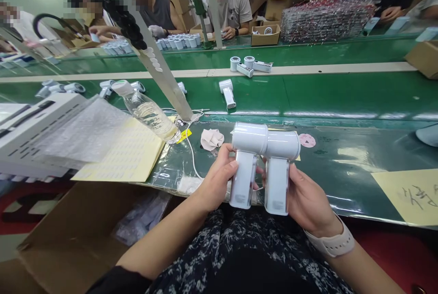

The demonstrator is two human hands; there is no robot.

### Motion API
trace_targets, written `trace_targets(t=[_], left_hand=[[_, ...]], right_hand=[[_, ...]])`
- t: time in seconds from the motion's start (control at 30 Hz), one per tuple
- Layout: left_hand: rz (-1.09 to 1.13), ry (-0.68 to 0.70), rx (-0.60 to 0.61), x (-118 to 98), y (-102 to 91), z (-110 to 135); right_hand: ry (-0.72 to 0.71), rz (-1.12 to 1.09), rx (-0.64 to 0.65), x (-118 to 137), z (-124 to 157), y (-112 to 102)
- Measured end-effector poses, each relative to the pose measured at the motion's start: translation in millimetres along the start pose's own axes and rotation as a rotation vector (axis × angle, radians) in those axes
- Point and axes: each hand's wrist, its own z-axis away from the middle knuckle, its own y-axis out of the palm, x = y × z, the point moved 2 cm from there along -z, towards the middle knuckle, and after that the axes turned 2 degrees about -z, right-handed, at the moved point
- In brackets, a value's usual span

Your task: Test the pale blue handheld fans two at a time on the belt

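I hold two white handheld devices side by side over my lap, each with a cylindrical head and a flat handle. My left hand (215,180) is wrapped round the handle of the left device (246,166). Around the handle of the right device (278,171) my right hand (308,200) is closed; a pale watch strap sits on that wrist. The two heads touch each other just above the near edge of the green work surface (342,162).
A clear plastic bottle (147,111) lies on yellow paper (126,157) at left, beside a slanted metal post (164,75). More white devices (227,92) rest on the green conveyor (308,93). An open cardboard box (78,234) stands at lower left. Other people sit across the belt.
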Motion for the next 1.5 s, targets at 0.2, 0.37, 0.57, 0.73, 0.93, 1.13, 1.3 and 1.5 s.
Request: trace_targets(t=[0.2,0.37,0.57,0.73,0.93,1.13,1.3,1.5], left_hand=[[0.036,0.006,0.070,-8.6,6.0,5.5],[0.106,-0.052,0.055,-8.2,7.6,3.9],[0.224,-0.104,0.040,-7.8,9.0,0.2],[0.172,-0.172,0.015,0.8,2.9,-1.0],[0.281,-0.162,-0.033,7.4,-1.8,-4.9],[0.319,-0.152,0.025,4.3,1.8,-5.3],[0.228,-0.144,0.006,3.2,6.6,-3.3],[0.150,-0.150,-0.018,2.8,6.6,-2.6]], right_hand=[[-0.038,0.024,0.058,9.0,8.1,8.4],[-0.059,0.016,-0.027,11.1,6.6,2.6],[-0.023,-0.008,-0.051,9.0,2.1,-3.3],[0.026,0.022,-0.020,8.2,2.1,-5.5],[0.007,-0.050,0.019,9.5,3.8,2.7],[-0.056,-0.063,0.014,11.3,3.3,-0.3],[-0.106,-0.049,-0.071,11.5,2.1,-9.1],[-0.163,-0.071,-0.127,10.6,0.8,-10.8]])
